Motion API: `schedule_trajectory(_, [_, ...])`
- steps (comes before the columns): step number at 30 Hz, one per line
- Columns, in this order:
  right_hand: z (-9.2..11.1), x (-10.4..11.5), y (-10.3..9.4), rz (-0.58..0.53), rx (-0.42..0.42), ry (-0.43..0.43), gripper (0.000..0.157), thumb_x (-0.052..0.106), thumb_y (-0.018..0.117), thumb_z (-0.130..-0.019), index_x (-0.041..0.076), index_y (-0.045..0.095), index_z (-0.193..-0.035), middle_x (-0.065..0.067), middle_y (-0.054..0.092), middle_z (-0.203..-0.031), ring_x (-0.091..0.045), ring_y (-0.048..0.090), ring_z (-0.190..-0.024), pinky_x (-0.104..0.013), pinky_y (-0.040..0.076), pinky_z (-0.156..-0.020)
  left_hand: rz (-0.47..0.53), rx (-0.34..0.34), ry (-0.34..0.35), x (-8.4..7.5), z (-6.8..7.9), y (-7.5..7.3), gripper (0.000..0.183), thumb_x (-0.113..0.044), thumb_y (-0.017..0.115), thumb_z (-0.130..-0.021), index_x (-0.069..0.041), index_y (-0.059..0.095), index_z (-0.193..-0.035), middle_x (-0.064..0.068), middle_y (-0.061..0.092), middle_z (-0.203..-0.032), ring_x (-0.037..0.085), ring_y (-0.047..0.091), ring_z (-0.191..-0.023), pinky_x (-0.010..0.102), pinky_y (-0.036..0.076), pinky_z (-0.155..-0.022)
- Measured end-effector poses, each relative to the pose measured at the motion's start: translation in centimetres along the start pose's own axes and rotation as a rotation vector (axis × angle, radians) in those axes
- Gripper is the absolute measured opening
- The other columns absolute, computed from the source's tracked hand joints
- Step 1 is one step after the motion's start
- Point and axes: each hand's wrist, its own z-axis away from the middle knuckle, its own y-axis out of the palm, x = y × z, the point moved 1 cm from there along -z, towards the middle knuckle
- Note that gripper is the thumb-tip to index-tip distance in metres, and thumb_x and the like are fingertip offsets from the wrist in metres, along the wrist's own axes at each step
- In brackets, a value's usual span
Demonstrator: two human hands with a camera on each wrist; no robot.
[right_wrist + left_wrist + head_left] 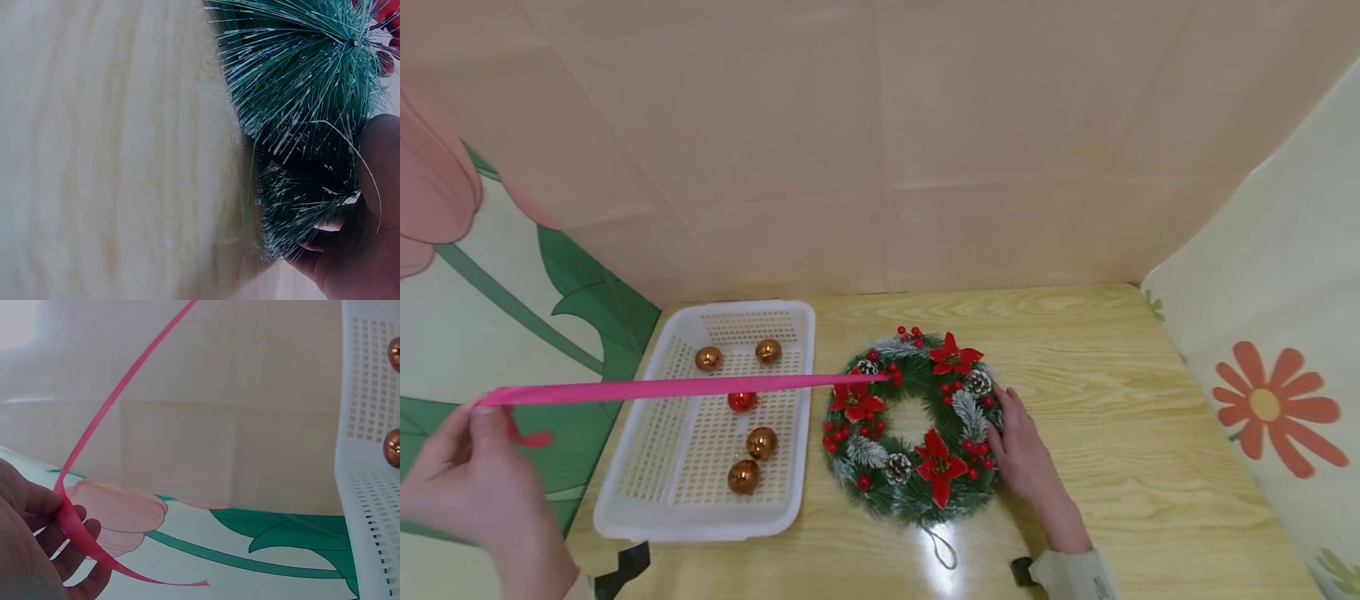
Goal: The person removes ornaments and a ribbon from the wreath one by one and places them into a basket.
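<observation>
My left hand (493,479) pinches a pink ribbon (685,387) near one end, between thumb and fingers, out past the left side of the table. The ribbon runs taut and nearly level to the left part of a green Christmas wreath (917,502). In the left wrist view, the ribbon's loose tail (150,578) trails below the fingers. The wreath lies on the table and bears red poinsettias (942,468), red berries and frosted pinecones (898,469). My right hand (1030,458) grips its right edge, thumb over the greenery (300,81); some fingertips are hidden beneath.
Left of the wreath stands a white perforated plastic basket (700,527), passing under the ribbon. It holds several copper-coloured baubles (744,477) and a red bauble (742,402). A thin cord loop (946,554) lies at the wreath's near side. Covered walls border the wooden table (1150,467).
</observation>
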Motion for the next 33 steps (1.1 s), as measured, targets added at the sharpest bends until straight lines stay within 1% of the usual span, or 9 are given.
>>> schedule_trajectory(2, [0.1,0.1,0.2,0.011,-0.006,0.005,0.058,0.019,0.05,-0.098,0.003,0.025,-0.147,-0.031,0.025,-0.146,-0.05,0.03,-0.128,-0.063,0.03,-0.099,0.078,-0.009,-0.069,-0.1,-0.4,0.2,0.013,0.0,0.068,-0.082,0.008,0.072,-0.091,0.009,0.063,-0.065,0.015,0.055,-0.056,0.018,0.047,-0.042])
schedule_trajectory(6, [0.2,0.3,0.4,0.038,-0.022,0.022,0.057,0.017,0.051,-0.097,0.007,0.027,-0.147,-0.03,0.026,-0.145,-0.051,0.034,-0.125,-0.064,0.035,-0.095,0.071,-0.012,-0.137,-0.4,-1.0,0.6,0.013,-0.003,0.067,-0.085,0.003,0.074,-0.095,0.005,0.06,-0.07,0.013,0.055,-0.063,0.015,0.047,-0.046])
schedule_trajectory(10, [0.3,0.5,0.5,0.065,-0.024,0.047,0.057,0.016,0.051,-0.097,0.008,0.028,-0.147,-0.029,0.027,-0.146,-0.05,0.035,-0.124,-0.064,0.037,-0.092,0.095,-0.001,-0.143,-0.5,-1.1,1.1,0.014,-0.004,0.069,-0.084,0.004,0.073,-0.094,0.005,0.061,-0.07,0.013,0.053,-0.061,0.015,0.046,-0.048])
schedule_trajectory(12, [0.3,0.6,0.4,0.072,-0.02,0.06,0.056,0.017,0.051,-0.097,0.008,0.028,-0.147,-0.028,0.026,-0.146,-0.05,0.036,-0.124,-0.064,0.038,-0.091,0.066,0.025,-0.093,-0.4,-0.9,1.4,0.013,-0.003,0.068,-0.084,0.005,0.073,-0.093,0.005,0.063,-0.067,0.013,0.054,-0.059,0.015,0.046,-0.047])
schedule_trajectory(17, [0.4,0.9,0.3,0.069,-0.016,0.08,0.055,0.018,0.049,-0.098,0.006,0.028,-0.147,-0.028,0.026,-0.147,-0.05,0.035,-0.124,-0.064,0.038,-0.09,0.125,0.129,0.058,-0.1,0.3,2.6,0.015,0.004,0.069,-0.08,0.017,0.069,-0.088,0.012,0.065,-0.066,0.013,0.056,-0.05,0.018,0.047,-0.046])
schedule_trajectory(23, [0.4,0.9,0.4,0.064,-0.026,0.086,0.055,0.019,0.048,-0.098,0.006,0.027,-0.147,-0.028,0.025,-0.147,-0.05,0.034,-0.125,-0.065,0.037,-0.09,0.104,0.257,0.044,0.5,1.7,4.1,0.021,-0.001,0.074,-0.077,0.014,0.07,-0.09,0.016,0.069,-0.078,0.014,0.062,-0.049,0.02,0.05,-0.049])
schedule_trajectory(27, [0.4,1.0,0.5,0.069,-0.035,0.094,0.055,0.019,0.049,-0.098,0.006,0.027,-0.147,-0.028,0.025,-0.147,-0.05,0.035,-0.124,-0.065,0.038,-0.089,-0.023,0.351,0.097,1.8,2.8,5.0,0.017,-0.004,0.073,-0.08,0.008,0.073,-0.091,0.008,0.069,-0.074,0.009,0.059,-0.049,0.016,0.049,-0.052])
schedule_trajectory(30, [0.5,1.1,0.4,0.074,-0.047,0.105,0.055,0.019,0.049,-0.098,0.007,0.028,-0.147,-0.028,0.026,-0.147,-0.05,0.035,-0.124,-0.065,0.039,-0.088,-0.2,0.439,0.201,3.2,4.0,5.9,0.013,-0.011,0.071,-0.084,-0.001,0.076,-0.091,0.001,0.07,-0.075,0.002,0.059,-0.057,0.013,0.046,-0.056])
schedule_trajectory(33, [0.5,1.3,0.4,0.071,-0.048,0.112,0.055,0.019,0.049,-0.098,0.006,0.028,-0.147,-0.028,0.026,-0.147,-0.051,0.035,-0.124,-0.066,0.038,-0.088,-0.286,0.516,0.253,4.7,4.9,6.7,0.013,-0.013,0.069,-0.085,-0.005,0.077,-0.091,0.005,0.071,-0.08,-0.001,0.06,-0.067,0.012,0.046,-0.063])
